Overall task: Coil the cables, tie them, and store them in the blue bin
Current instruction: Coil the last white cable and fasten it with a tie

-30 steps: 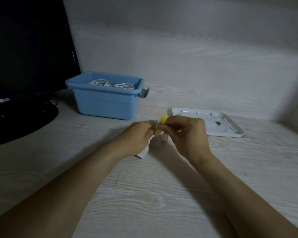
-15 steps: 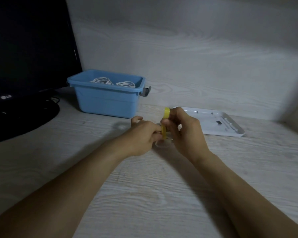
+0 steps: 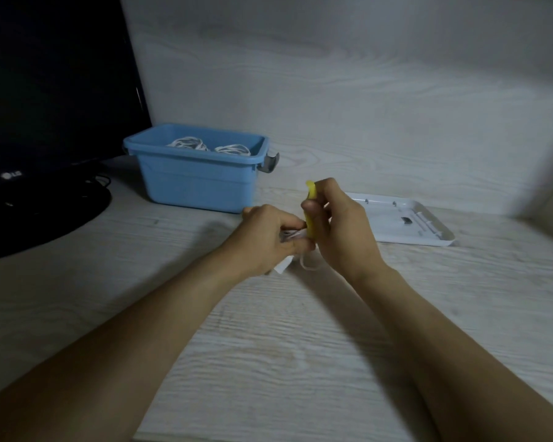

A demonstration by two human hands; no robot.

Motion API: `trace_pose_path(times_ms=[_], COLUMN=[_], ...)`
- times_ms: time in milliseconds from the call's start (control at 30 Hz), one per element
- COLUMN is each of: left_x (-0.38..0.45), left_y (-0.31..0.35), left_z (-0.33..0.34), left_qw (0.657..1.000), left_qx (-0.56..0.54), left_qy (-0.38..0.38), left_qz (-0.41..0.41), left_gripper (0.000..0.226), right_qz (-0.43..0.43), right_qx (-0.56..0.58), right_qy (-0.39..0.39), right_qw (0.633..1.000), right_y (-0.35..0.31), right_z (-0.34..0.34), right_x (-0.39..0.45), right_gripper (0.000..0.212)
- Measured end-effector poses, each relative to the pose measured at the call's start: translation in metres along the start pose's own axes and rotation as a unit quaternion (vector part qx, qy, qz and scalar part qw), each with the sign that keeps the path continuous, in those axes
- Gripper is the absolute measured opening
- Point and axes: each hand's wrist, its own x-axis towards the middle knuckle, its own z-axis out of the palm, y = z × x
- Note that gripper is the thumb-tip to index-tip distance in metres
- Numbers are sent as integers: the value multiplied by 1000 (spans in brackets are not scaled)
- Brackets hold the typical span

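Note:
My left hand [image 3: 265, 240] grips a coiled white cable [image 3: 296, 235] above the desk's middle, and its white plug [image 3: 283, 267] pokes out below the fingers. A loop of the cable hangs under both hands. My right hand [image 3: 342, 231] pinches a yellow tie [image 3: 311, 215] that stands upright against the bundle. Behind the hands to the left sits the blue bin [image 3: 198, 183], with two white coiled cables [image 3: 211, 146] inside.
The bin's white lid [image 3: 409, 224] lies flat at the right, just behind my right hand. A black monitor [image 3: 45, 90] on its round stand [image 3: 39, 215] fills the left side. A pale wood-grain wall runs along the back.
The yellow tie has gone from slanted to upright and risen slightly. My right hand's grip moved along it, and the white plug shows again below my left hand.

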Motion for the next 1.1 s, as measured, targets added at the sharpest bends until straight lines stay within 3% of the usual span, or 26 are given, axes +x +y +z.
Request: trace_pose_path(times_ms=[67,167,433,600,733,833,900,967,1033,1100], left_x=[0,1,1,3,3,6,6,5,4,3], left_y=[0,-4,-6,-5,-1,1,-2,-6,-5,-5], left_z=[0,0,3,9,9,2,0,4,8,10], left_qw=[999,997,955,954,960,960,962,955,949,942], left_qx=[18,54,223,203,152,117,142,181,202,222], left_qy=[-38,-38,121,178,212,230,182,141,129,132], left_qz=[16,35,155,131,104,114,148,187,206,214], left_gripper=[13,8,10,18,16,20,35,46,40,30], right_qz=[17,51,260,364,367,413,443,456,474,487], right_qx=[16,22,73,170,160,212,254,267,267,267], right_qy=[4,6,4,33,42,-24,-74,-109,-139,-159], right_qw=[1000,998,963,915,916,885,857,842,828,816], right_y=[-1,-5,1,3,2,3,3,5,5,7], right_z=[-1,0,0,-5,-5,-5,-6,-10,-15,-18], right_x=[-1,0,11,15,15,10,8,8,10,9], right_gripper=[13,13,22,19,8,27,30,22,10,11])
